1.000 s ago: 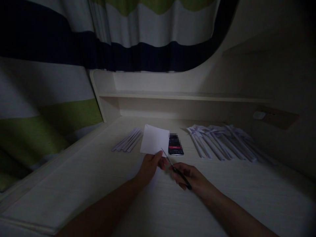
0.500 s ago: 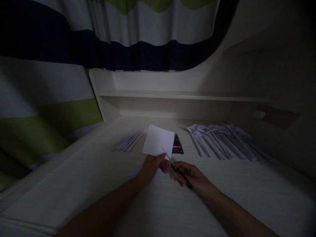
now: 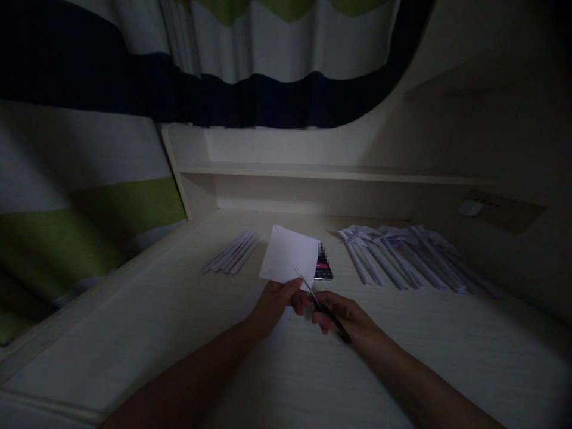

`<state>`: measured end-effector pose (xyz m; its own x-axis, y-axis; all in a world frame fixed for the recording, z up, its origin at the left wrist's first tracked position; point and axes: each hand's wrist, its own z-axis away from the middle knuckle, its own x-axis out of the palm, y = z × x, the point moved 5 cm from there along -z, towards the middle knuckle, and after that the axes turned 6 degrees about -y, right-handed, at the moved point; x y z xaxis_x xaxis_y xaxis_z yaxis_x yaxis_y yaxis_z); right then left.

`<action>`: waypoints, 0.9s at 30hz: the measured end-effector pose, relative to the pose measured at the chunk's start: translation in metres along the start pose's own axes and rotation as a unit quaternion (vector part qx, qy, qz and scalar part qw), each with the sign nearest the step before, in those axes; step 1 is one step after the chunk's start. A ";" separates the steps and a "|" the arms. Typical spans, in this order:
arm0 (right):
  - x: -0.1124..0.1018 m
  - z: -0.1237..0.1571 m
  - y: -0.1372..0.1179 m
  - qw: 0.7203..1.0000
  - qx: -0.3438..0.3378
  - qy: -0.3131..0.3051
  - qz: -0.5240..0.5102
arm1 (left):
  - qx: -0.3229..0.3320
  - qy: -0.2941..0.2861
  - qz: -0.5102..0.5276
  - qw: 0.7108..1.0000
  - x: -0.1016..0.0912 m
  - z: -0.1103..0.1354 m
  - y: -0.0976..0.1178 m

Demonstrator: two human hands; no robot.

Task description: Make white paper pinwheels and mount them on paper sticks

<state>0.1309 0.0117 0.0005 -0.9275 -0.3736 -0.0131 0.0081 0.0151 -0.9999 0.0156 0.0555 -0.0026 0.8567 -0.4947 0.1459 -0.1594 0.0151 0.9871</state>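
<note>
One white paper square (image 3: 289, 253), above the table (image 3: 187, 333), was pinched at its near edge by the left hand (image 3: 276, 301); probably light and easily creased, it seemed best held by the margins. One pair of scissors (image 3: 332, 320): gripped in the right hand (image 3: 351, 313).

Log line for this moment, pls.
left hand: holds white paper | right hand: holds scissors, blades overlapping paper in view | phone: partly hidden by paper

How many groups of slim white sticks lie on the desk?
2: left group, left of the paper square; right group, right of the phone. Others may be hidden.
</note>
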 end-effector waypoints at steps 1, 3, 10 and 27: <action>0.000 0.000 0.000 1.000 -0.002 0.002 0.001 | -0.001 -0.001 0.001 1.000 0.000 0.000 0.000; 0.000 0.000 0.001 1.000 -0.010 0.005 0.002 | -0.007 -0.002 -0.001 1.000 0.001 0.001 0.001; 0.002 0.000 0.000 1.000 -0.014 0.000 -0.002 | -0.007 -0.004 -0.007 1.000 0.000 0.002 0.003; -0.004 -0.002 0.016 0.999 -0.006 0.023 -0.025 | -0.009 -0.003 0.000 1.000 0.002 0.001 0.003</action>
<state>0.1340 0.0150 -0.0152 -0.9426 -0.3317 0.0380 -0.0434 0.0088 -0.9990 0.0159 0.0536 0.0004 0.8533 -0.5006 0.1459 -0.1513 0.0301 0.9880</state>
